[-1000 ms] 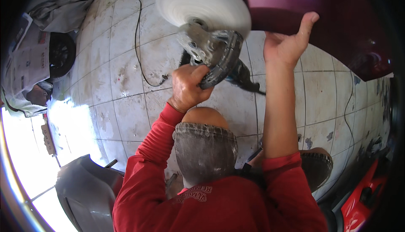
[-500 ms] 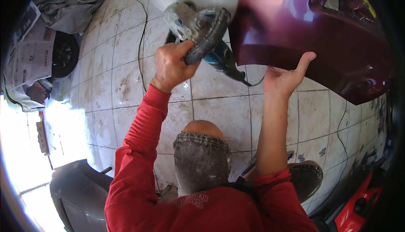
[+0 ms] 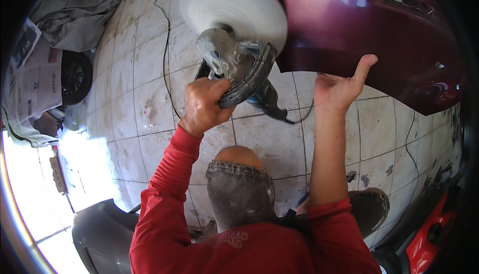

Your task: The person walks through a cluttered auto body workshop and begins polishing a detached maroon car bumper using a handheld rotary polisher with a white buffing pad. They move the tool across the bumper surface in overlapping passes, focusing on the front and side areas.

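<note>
My left hand (image 3: 203, 103) is wrapped round the looped side handle of a polisher (image 3: 219, 54), a grimy metal-headed tool with a dark body. Its large white pad (image 3: 232, 7) looks blurred, as in spinning, and lies against or close beside the left edge of a glossy maroon car body panel (image 3: 344, 37); I cannot tell if they touch. At the panel's lower edge my right hand (image 3: 342, 88) holds it, fingers partly hidden behind and thumb sticking up in front of the painted face. The polisher's cord runs back from its tail.
Stained white tiles (image 3: 142, 112) cover the floor, with a thin dark cable (image 3: 167, 64) on the left. A paper-covered car part and a black wheel (image 3: 76, 77) stand at far left. A grey panel (image 3: 102, 236) lies lower left, and a red object (image 3: 431, 229) sits lower right.
The polisher and my left hand have shifted slightly down in the picture, showing more of the white pad. The panel sits a little higher in view, my right hand still at its edge.
</note>
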### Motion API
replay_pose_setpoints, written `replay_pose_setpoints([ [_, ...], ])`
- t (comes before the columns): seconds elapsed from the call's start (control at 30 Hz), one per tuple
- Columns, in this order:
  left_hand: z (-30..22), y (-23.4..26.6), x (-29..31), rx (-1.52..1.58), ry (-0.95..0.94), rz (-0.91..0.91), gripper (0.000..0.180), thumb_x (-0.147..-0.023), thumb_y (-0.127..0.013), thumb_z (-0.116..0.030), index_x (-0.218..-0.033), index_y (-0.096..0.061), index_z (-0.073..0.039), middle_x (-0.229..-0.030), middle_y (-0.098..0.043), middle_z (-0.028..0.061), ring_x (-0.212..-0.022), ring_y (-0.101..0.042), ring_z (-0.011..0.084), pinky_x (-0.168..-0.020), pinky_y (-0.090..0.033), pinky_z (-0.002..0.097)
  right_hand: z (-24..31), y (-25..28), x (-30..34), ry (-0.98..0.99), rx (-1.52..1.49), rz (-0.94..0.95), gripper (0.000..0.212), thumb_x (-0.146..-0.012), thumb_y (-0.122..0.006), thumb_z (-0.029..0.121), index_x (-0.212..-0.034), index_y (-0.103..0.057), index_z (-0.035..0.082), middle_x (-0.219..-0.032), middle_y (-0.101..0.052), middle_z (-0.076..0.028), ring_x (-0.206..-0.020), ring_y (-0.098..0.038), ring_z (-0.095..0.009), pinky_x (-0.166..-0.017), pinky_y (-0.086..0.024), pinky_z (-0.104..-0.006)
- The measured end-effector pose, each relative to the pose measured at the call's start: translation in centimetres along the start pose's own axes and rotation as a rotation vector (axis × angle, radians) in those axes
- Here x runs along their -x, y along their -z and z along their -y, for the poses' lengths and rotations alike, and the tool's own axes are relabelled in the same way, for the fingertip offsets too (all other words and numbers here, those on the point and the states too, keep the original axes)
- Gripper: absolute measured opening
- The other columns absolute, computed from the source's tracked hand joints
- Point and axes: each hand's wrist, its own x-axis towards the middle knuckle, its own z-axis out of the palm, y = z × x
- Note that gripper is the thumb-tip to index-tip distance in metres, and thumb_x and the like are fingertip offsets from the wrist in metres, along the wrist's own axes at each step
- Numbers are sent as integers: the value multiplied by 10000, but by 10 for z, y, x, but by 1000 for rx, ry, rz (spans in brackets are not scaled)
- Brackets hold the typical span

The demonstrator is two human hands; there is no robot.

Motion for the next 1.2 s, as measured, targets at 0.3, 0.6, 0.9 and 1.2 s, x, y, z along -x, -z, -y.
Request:
replay_pose_setpoints([
  [0.3, 18, 7, -29, 11, -62, -49, 258, -655, -830, -79, -859, -674, -57, -654, -590, 110, -568, -580, 318, -540, -443, 406, 5, 9, 3, -48, -17, -97, 741, -961, -641, 611, -1504, -459, 142, -1448, -549, -18, -1306, -534, -233, -1132, -413, -464],
  [0.6, 16, 27, -72, -96, -153, -107, 226, -676, -814, -51, -853, -673, -47, -604, -553, 103, -533, -562, 299, -521, -434, 395, 3, -5, 10, -11, 15, -26, 753, -969, -627, 614, -1529, -431, 150, -1459, -542, -18, -1331, -513, -227, -1141, -409, -465],
  [0.9, -43, 37, -36, -72, -148, 134, 255, -625, -775, -68, -852, -660, -82, -679, -639, 69, -567, -611, 290, -562, -480, 401, -2, 1, 6, -37, -22, -53, 709, -985, -635, 580, -1465, -495, 78, -1419, -575, -35, -1306, -539, -212, -1135, -407, -423],
  [1.2, -53, 48, -54, -73, -74, 101, 200, -670, -779, -38, -822, -648, -24, -650, -578, 134, -540, -570, 313, -539, -447, 380, -4, 11, 3, -55, -41, -118, 669, -1008, -635, 528, -1429, -517, 22, -1387, -594, -48, -1282, -562, -201, -1115, -430, -380],
])
